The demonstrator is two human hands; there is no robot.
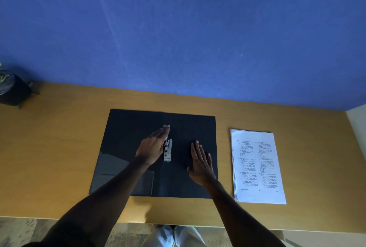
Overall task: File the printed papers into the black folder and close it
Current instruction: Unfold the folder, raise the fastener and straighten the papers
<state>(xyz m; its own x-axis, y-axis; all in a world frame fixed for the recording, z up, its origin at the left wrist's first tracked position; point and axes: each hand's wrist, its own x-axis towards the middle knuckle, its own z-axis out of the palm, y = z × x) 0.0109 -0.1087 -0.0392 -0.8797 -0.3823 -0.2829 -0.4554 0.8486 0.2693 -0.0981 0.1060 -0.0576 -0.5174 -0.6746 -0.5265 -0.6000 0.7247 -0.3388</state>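
Hands are lying flat and open, gripping nothing, on the open folder [126, 134]: left hand [153, 145] beside the clip [168, 150], right hand [201, 162] nearer the papers [257, 165].

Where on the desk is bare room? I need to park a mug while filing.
The widest bare patch of desk lies left of the open black folder, below the dark pot. A narrow strip runs between folder and papers. The middle is crowded: left hand by the metal clip, right hand flat on the folder.
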